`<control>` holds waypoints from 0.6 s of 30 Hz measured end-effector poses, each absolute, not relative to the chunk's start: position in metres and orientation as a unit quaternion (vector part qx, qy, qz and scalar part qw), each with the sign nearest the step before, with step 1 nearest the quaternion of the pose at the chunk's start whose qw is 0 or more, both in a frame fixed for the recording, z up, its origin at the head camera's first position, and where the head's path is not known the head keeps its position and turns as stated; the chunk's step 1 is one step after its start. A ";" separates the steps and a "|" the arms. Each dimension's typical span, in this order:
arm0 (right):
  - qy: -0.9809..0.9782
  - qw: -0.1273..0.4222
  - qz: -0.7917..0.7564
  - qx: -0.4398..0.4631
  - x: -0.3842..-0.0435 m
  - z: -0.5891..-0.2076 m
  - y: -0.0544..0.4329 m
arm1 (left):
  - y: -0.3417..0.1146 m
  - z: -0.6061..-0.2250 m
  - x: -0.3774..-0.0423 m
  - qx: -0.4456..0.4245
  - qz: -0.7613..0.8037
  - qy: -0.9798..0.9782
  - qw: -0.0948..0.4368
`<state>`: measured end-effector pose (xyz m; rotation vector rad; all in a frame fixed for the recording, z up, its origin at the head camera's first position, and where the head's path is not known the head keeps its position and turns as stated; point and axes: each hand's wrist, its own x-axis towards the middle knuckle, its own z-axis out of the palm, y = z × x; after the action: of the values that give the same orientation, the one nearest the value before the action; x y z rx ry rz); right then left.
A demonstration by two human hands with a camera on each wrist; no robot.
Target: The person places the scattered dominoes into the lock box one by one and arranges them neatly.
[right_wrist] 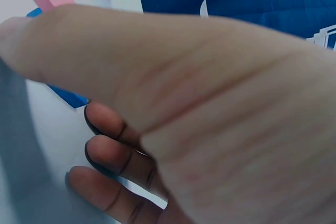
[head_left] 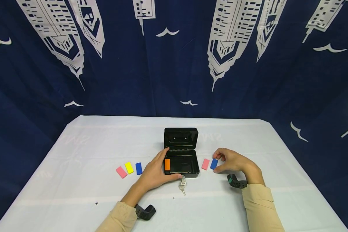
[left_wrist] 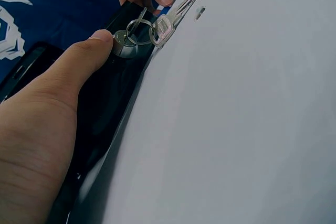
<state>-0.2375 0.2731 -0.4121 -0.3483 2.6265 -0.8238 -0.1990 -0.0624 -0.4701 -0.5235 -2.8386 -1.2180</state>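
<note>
An open black cash box (head_left: 181, 174) stands mid-table with its lid raised and an orange block (head_left: 167, 164) inside at the left. My left hand (head_left: 156, 170) grips the box's left side, fingers along that side and thumb at the front near the lock (left_wrist: 126, 45). Keys (left_wrist: 164, 29) hang on a ring from this lock. Right of the box, my right hand (head_left: 233, 161) pinches a blue block (head_left: 214, 164) between thumb and fingers, at or just above the table. In the right wrist view the thumb hides much of that block. A pink block (head_left: 205, 164) lies just left of it.
Left of the box lie a pink block (head_left: 121, 172), a yellow block (head_left: 129, 168) and another blue block (head_left: 139, 168), the last close to the left hand. A white cloth covers the table (head_left: 104, 138). Behind it hangs a dark blue curtain (head_left: 150, 71) with white buildings.
</note>
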 end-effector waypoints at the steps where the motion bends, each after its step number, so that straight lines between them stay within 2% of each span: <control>1: 0.931 0.182 -0.291 -0.124 -0.237 -0.412 0.273 | -0.062 -0.470 -0.199 -0.167 -0.388 -0.906 0.004; 18: 0.927 0.179 -0.301 -0.131 -0.238 -0.411 0.274 | -0.062 -0.470 -0.199 -0.169 -0.388 -0.906 0.009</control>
<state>-0.2384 0.2741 -0.4109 -0.3707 2.6219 -0.8523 -0.1993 -0.0617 -0.4704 -0.5278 -2.8305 -1.2120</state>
